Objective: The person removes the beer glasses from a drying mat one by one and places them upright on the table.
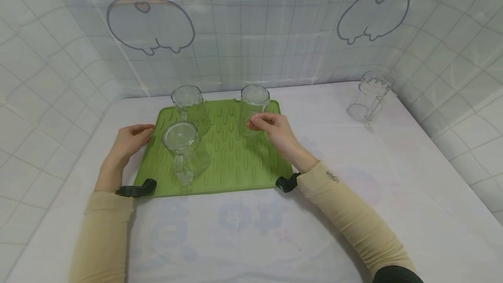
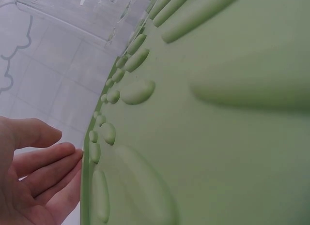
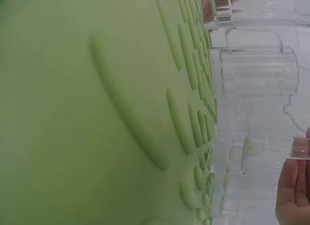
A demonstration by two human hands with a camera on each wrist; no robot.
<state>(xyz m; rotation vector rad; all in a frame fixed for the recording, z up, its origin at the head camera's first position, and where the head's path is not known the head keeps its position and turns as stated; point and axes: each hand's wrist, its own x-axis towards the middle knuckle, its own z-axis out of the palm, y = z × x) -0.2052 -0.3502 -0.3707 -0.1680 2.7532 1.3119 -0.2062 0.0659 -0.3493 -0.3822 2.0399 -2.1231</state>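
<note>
My right hand (image 1: 277, 132) is at the clear glass mug (image 1: 254, 95) standing at the back right of the green ridged mat (image 1: 224, 160). Its thumb and fingers pinch the mug's handle on the near side. In the right wrist view, its curled fingers (image 3: 294, 181) overlap the glass. My left hand (image 1: 132, 141) rests beside the mat's left edge. In the left wrist view, its fingers (image 2: 48, 172) are fairly straight, fingertips right at that edge. Two more glass mugs stand on the mat's left half, one at the back (image 1: 187, 97) and one nearer (image 1: 180, 136).
Another glass mug (image 1: 369, 97) stands at the table's back right corner, off the mat. A white cloth (image 1: 243, 248) covers the table. Tile-patterned sheets (image 1: 267, 34) with cartoon animal drawings rise behind it and at both sides.
</note>
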